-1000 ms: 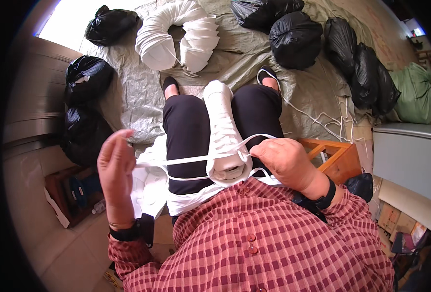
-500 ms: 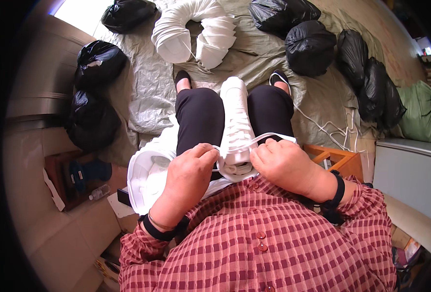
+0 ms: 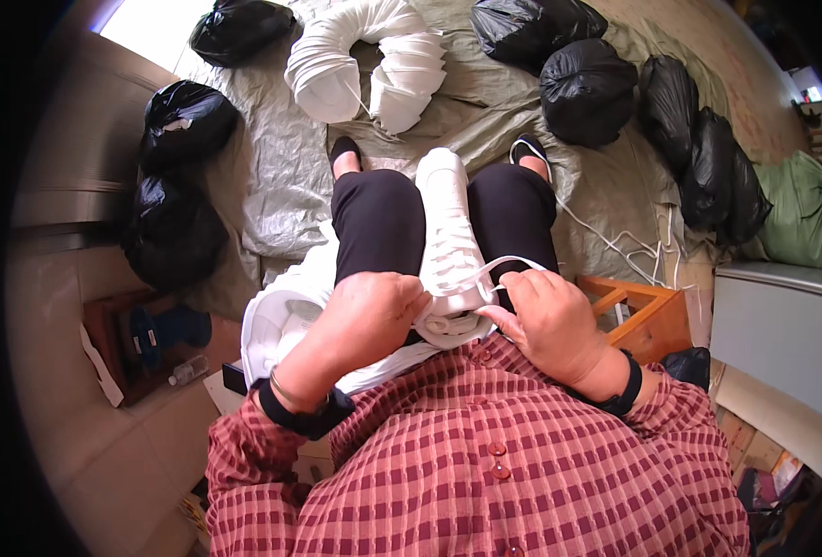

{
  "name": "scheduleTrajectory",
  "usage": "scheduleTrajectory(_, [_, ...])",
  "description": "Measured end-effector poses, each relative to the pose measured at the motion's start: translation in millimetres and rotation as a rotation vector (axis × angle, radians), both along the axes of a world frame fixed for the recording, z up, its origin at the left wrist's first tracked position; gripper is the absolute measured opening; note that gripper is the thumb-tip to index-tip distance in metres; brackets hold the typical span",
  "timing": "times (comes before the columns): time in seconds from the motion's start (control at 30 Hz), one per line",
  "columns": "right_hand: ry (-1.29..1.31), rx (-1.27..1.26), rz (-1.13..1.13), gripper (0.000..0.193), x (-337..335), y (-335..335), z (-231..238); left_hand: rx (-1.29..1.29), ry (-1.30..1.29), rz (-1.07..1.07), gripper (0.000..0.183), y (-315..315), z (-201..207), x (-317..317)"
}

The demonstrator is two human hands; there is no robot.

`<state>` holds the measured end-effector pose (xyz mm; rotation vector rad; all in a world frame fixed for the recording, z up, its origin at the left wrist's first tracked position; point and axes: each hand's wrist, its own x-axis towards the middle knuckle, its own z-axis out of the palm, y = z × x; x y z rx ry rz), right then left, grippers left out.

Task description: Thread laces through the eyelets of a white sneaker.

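Observation:
Between my thighs lies a white lace-up sneaker (image 3: 445, 209), toe pointing away from me, its opening toward my body. My left hand (image 3: 374, 316) is closed at the sneaker's left side near the opening, thumb against its edge; its fingertips are partly hidden. At the right side, my right hand (image 3: 555, 320) holds a white shoelace (image 3: 499, 265) by the fingers, with thumb and forefinger slightly apart. The lace arches from the upper eyelets over to this hand. Beside my left thigh, partly under my left forearm, is a row of nested white pieces (image 3: 276, 320).
A curved stack of similar white pieces (image 3: 323, 56) lies ahead on a grey sheet (image 3: 285, 213). Black bags (image 3: 587, 93) stand on both sides. On the right are a wooden frame (image 3: 657, 325), white cords (image 3: 647, 251) and a green sack (image 3: 796, 213); a plastic bottle (image 3: 188, 369) lies left.
My right hand has turned, and its thumb and forefinger have spread a little, with the lace in a higher arch. My left hand has shifted slightly down against the sneaker's side.

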<state>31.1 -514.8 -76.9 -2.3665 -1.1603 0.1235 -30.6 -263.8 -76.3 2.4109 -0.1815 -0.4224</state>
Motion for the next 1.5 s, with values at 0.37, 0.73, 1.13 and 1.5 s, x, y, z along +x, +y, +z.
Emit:
scheduleTrajectory(0.37, [-0.274,-0.002,0.015,0.014,-6,11,-12,0.161,-0.363,0.368,0.02,-29,-19,-31])
scheduleTrajectory(0.73, [-0.424,-0.235,0.28,0.016,3,25,1,0.175,-0.578,0.013,0.016,-18,-16,-27])
scheduleTrajectory(1.13, [1.052,0.704,0.048,0.005,37,16,24,-0.102,-0.526,-0.32,0.011,-39,21,2])
scheduleTrajectory(1.5, [1.263,0.699,-0.274,0.021,2,25,15,-1.059,0.051,0.618,0.01,-56,7,-9])
